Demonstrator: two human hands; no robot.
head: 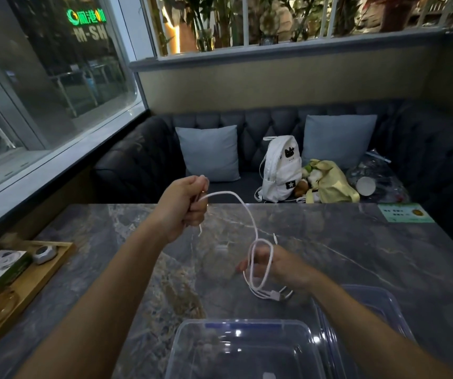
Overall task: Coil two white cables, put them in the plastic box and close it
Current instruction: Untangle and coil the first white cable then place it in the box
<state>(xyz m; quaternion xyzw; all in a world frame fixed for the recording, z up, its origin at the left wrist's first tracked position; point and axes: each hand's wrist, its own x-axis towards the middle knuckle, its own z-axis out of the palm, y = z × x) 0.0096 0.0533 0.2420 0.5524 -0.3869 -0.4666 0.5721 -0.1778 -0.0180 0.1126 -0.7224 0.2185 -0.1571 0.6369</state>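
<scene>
My left hand (188, 203) is raised above the marble table (356, 242) and closed on one end of a white cable (243, 207). The cable arcs right and down to my right hand (280, 265), which holds several loops of it wound around the fingers. Its connector end hangs below that hand. A second thin white cable (343, 255) lies on the table beyond my right hand. The clear plastic box (243, 348) stands open at the near edge. Its lid (370, 299) lies to the right, partly under my right forearm.
A wooden tray (28, 285) with a booklet and a small silver object sits at the table's left edge. Behind the table is a dark sofa with two blue cushions, a white backpack (281, 168) and bags. A green card (404, 213) lies at the far right.
</scene>
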